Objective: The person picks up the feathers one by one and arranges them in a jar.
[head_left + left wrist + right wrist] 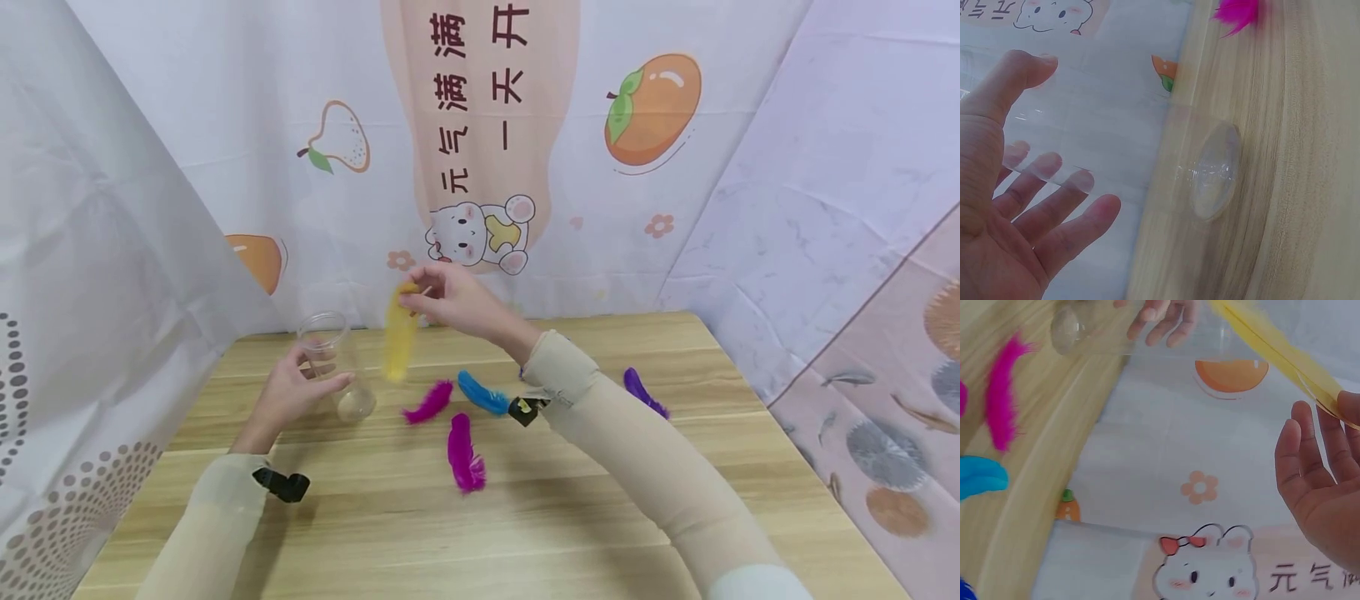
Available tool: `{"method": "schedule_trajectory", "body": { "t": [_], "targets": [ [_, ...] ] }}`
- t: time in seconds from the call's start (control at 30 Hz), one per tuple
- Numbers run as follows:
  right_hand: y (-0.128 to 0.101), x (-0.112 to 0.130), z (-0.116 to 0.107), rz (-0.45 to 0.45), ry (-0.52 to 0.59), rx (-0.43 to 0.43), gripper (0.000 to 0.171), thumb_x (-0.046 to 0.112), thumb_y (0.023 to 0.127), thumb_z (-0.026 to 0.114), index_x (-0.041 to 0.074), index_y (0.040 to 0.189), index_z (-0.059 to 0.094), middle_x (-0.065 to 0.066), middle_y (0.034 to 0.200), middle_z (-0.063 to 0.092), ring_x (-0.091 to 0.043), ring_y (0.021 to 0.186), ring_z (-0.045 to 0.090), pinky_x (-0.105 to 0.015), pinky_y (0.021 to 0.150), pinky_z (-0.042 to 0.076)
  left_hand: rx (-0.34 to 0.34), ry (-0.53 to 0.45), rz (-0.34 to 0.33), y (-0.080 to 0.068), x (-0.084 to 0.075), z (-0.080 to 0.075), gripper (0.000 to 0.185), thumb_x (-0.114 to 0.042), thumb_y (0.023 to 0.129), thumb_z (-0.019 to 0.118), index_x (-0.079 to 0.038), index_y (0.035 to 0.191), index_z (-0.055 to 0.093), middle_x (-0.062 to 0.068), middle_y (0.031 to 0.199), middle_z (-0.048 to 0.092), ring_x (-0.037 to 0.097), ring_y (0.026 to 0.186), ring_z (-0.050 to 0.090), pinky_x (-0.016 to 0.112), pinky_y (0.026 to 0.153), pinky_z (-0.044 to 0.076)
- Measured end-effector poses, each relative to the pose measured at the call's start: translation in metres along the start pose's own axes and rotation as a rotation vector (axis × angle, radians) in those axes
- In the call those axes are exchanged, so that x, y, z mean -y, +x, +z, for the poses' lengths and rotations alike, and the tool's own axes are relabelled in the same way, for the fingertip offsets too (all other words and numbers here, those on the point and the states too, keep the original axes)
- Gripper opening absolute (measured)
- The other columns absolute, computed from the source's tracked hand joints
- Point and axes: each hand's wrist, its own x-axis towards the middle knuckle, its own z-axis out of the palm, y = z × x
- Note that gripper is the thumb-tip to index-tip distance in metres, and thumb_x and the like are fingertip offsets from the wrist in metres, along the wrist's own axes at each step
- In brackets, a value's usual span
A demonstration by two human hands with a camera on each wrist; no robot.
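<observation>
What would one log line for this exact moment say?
right hand: pinches yellow feather | left hand: holds clear jar upright | wooden table: pink, magenta, blue, purple feathers lying loose

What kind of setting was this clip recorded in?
Probably a makeshift tabletop recording booth: a wooden table enclosed by hanging printed cloths, with loose coloured feathers and a clear plastic jar laid out.

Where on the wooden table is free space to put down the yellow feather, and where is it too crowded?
Free: the near strip of the wooden table between the two sleeves, and the far right corner beyond the purple feather. Crowded: the middle, where the clear plastic cup, two magenta feathers and the blue feather lie.
</observation>
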Motion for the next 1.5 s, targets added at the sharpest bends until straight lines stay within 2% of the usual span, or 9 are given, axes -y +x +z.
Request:
{"method": "schedule_trajectory", "body": {
  "t": [0.13, 0.3, 0.43, 0.7, 0.87, 0.93, 1.17, 1.5],
  "targets": [
    [0.015, 0.011, 0.006, -0.039, -0.056, 0.022, 0.009, 0.008, 0.097, 0.069, 0.003, 0.103, 0.065, -0.007, 0.095, 0.071, -0.023, 0.080, 0.068, -0.034, 0.068, 0.057, 0.000, 0.006, 0.010, -0.001, -0.002, -0.001, 0.071, -0.020, 0.086, 0.085, 0.000, 0.139, 0.041, 0.023, 0.133, 0.055, 0.045, 0.118, 0.060, 0.021, 0.081, 0.056],
    [0.031, 0.023, 0.011, -0.015, -0.091, 0.065, 0.009, 0.010, 0.099, 0.067, 0.004, 0.106, 0.064, -0.007, 0.102, 0.069, -0.023, 0.086, 0.068, -0.034, 0.073, 0.057, -0.011, 0.012, 0.018, -0.001, 0.000, -0.001, 0.071, -0.020, 0.085, 0.085, 0.000, 0.139, 0.043, 0.022, 0.132, 0.055, 0.043, 0.117, 0.061, 0.020, 0.081, 0.056],
    [0.041, 0.031, 0.015, -0.024, -0.104, 0.081, 0.009, 0.009, 0.099, 0.066, 0.004, 0.106, 0.064, -0.006, 0.103, 0.069, -0.022, 0.085, 0.068, -0.031, 0.072, 0.057, -0.018, 0.007, 0.019, 0.000, -0.001, -0.001, 0.071, -0.020, 0.084, 0.086, 0.000, 0.138, 0.045, 0.024, 0.130, 0.056, 0.044, 0.117, 0.061, 0.020, 0.082, 0.056],
    [0.059, 0.051, 0.023, -0.152, -0.184, 0.061, 0.004, 0.009, 0.099, 0.066, 0.006, 0.101, 0.064, -0.003, 0.097, 0.070, -0.017, 0.085, 0.066, -0.026, 0.072, 0.053, -0.016, -0.001, 0.023, 0.000, -0.006, -0.001, 0.075, -0.021, 0.083, 0.087, 0.001, 0.140, 0.044, 0.026, 0.133, 0.054, 0.047, 0.119, 0.060, 0.017, 0.084, 0.053],
    [0.068, 0.065, 0.028, -0.207, -0.226, 0.030, 0.004, 0.009, 0.098, 0.066, 0.006, 0.100, 0.065, -0.002, 0.095, 0.069, -0.011, 0.090, 0.062, -0.020, 0.077, 0.050, -0.008, -0.016, 0.028, 0.001, -0.008, 0.000, 0.068, -0.018, 0.083, 0.087, 0.006, 0.131, 0.045, 0.024, 0.138, 0.052, 0.046, 0.119, 0.060, 0.015, 0.085, 0.053],
    [0.071, 0.068, 0.031, -0.208, -0.233, 0.026, 0.004, 0.008, 0.098, 0.066, 0.005, 0.100, 0.065, -0.002, 0.094, 0.069, -0.011, 0.090, 0.062, -0.019, 0.078, 0.050, -0.011, -0.021, 0.030, 0.001, -0.008, 0.000, 0.065, -0.018, 0.083, 0.087, 0.007, 0.128, 0.046, 0.024, 0.138, 0.052, 0.046, 0.118, 0.060, 0.016, 0.084, 0.053],
    [0.081, 0.070, 0.041, -0.151, -0.301, 0.057, 0.007, 0.009, 0.099, 0.065, 0.004, 0.104, 0.065, -0.003, 0.098, 0.070, -0.010, 0.093, 0.063, -0.015, 0.083, 0.050, -0.019, -0.050, 0.032, 0.000, -0.006, 0.001, 0.068, -0.015, 0.084, 0.086, 0.003, 0.137, 0.047, 0.025, 0.128, 0.056, 0.049, 0.118, 0.058, 0.018, 0.082, 0.055],
    [0.089, 0.056, 0.062, -0.117, -0.335, 0.122, 0.007, 0.008, 0.100, 0.063, 0.003, 0.104, 0.064, -0.004, 0.099, 0.070, -0.010, 0.094, 0.061, -0.014, 0.081, 0.050, -0.015, -0.037, 0.016, -0.003, -0.004, 0.001, 0.070, -0.019, 0.084, 0.086, 0.000, 0.136, 0.044, 0.026, 0.133, 0.053, 0.050, 0.120, 0.057, 0.019, 0.084, 0.055]
  ]
}}
